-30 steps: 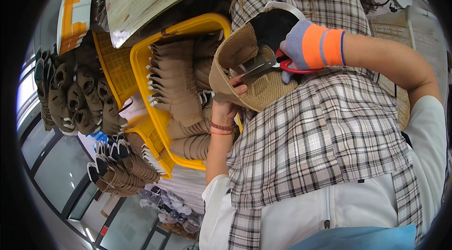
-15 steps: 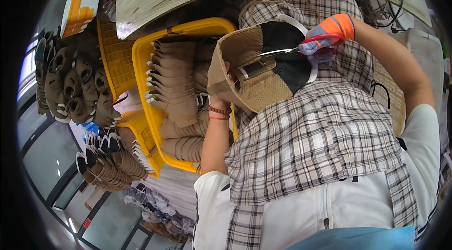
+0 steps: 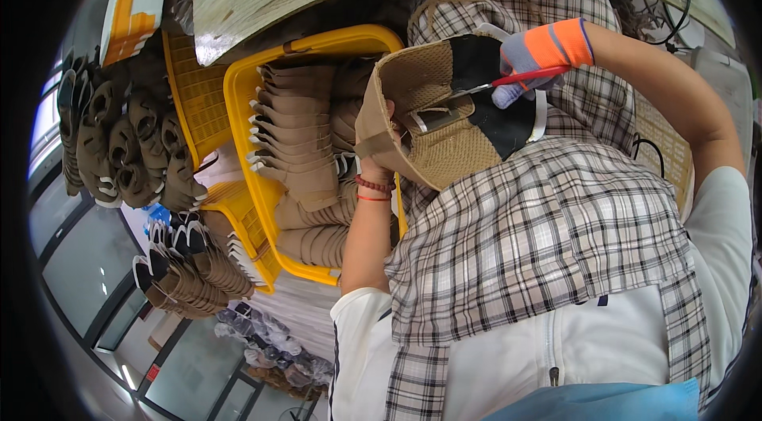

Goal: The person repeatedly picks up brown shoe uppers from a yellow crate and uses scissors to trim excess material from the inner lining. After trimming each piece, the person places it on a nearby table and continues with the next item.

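My gloved right hand (image 3: pixel 533 64) pinched red-handled scissors (image 3: pixel 508 81) against a curved tan mesh shoe upper (image 3: pixel 444 123) with black suede patches; my bare left hand (image 3: pixel 379 153) gripped its edge above the yellow plastic crate (image 3: pixel 238 96).

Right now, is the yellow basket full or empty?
Full. The yellow basket is packed with rows of tan shoe uppers stacked side by side, reaching up to its rim; more lie piled beside it.

Yellow basket (image 3: pixel 238 103); tan-and-black shoe upper (image 3: pixel 444 123); orange-cuffed grey glove (image 3: pixel 540 56); plaid apron (image 3: pixel 540 246)
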Action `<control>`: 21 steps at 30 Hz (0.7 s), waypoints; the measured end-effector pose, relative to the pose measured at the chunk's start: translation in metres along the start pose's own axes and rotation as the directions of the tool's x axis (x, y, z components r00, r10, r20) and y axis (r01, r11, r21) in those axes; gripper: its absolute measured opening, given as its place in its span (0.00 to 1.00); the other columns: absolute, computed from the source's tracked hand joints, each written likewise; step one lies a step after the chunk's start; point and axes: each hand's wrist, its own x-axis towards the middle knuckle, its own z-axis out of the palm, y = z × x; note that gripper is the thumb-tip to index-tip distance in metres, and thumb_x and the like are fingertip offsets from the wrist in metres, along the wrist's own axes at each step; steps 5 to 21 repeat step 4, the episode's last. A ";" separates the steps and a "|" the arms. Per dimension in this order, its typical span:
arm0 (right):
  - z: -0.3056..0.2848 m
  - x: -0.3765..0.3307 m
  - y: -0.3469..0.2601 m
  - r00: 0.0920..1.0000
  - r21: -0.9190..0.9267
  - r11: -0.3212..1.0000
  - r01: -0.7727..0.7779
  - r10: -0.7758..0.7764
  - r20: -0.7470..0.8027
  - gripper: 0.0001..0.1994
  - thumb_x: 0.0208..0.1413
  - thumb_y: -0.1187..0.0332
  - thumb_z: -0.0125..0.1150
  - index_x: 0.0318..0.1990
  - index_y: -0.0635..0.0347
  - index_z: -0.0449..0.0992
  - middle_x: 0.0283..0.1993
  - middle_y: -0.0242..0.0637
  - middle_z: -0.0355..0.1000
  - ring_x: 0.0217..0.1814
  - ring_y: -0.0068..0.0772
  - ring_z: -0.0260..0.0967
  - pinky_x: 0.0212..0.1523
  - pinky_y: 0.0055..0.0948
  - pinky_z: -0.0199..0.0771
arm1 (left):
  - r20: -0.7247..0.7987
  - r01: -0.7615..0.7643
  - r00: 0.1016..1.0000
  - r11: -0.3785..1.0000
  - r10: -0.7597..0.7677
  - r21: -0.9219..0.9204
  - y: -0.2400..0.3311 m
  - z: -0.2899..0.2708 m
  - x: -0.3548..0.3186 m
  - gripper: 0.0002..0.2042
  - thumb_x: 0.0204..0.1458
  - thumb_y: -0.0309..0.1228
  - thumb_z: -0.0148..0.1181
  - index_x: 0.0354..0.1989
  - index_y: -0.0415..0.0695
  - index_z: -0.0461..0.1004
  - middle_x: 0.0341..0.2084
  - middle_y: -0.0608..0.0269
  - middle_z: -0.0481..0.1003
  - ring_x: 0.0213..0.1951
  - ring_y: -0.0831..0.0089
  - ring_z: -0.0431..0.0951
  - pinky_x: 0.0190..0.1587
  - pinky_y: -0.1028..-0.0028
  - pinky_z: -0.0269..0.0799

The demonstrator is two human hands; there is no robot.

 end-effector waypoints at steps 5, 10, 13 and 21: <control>0.003 0.026 0.035 0.985 0.054 0.996 0.068 -0.076 0.157 0.11 0.54 0.61 0.62 0.36 0.60 0.80 0.26 0.34 0.77 0.25 0.31 0.74 0.26 0.30 0.73 | -0.048 -0.005 0.999 0.973 0.017 0.230 0.005 0.007 0.003 0.18 0.60 0.35 0.56 0.56 0.40 0.66 0.41 0.56 0.76 0.28 0.75 0.75 0.26 0.80 0.75; 0.003 0.026 0.035 0.985 0.054 0.996 0.068 -0.076 0.157 0.11 0.54 0.61 0.62 0.36 0.60 0.80 0.26 0.34 0.77 0.25 0.31 0.74 0.26 0.30 0.73 | -0.048 -0.005 0.999 0.973 0.017 0.230 0.005 0.007 0.003 0.18 0.60 0.35 0.56 0.56 0.40 0.66 0.41 0.56 0.76 0.28 0.75 0.75 0.26 0.80 0.75; 0.003 0.026 0.035 0.985 0.054 0.996 0.068 -0.076 0.157 0.11 0.54 0.61 0.62 0.36 0.60 0.80 0.26 0.34 0.77 0.25 0.31 0.74 0.26 0.30 0.73 | -0.048 -0.005 0.999 0.973 0.017 0.230 0.005 0.007 0.003 0.18 0.60 0.35 0.56 0.56 0.40 0.66 0.41 0.56 0.76 0.28 0.75 0.75 0.26 0.80 0.75; 0.003 0.026 0.035 0.985 0.054 0.996 0.068 -0.076 0.157 0.11 0.54 0.61 0.62 0.36 0.60 0.80 0.26 0.34 0.77 0.25 0.31 0.74 0.26 0.30 0.73 | -0.048 -0.005 0.999 0.973 0.017 0.230 0.005 0.007 0.003 0.18 0.60 0.35 0.56 0.56 0.40 0.66 0.41 0.56 0.76 0.28 0.75 0.75 0.26 0.80 0.75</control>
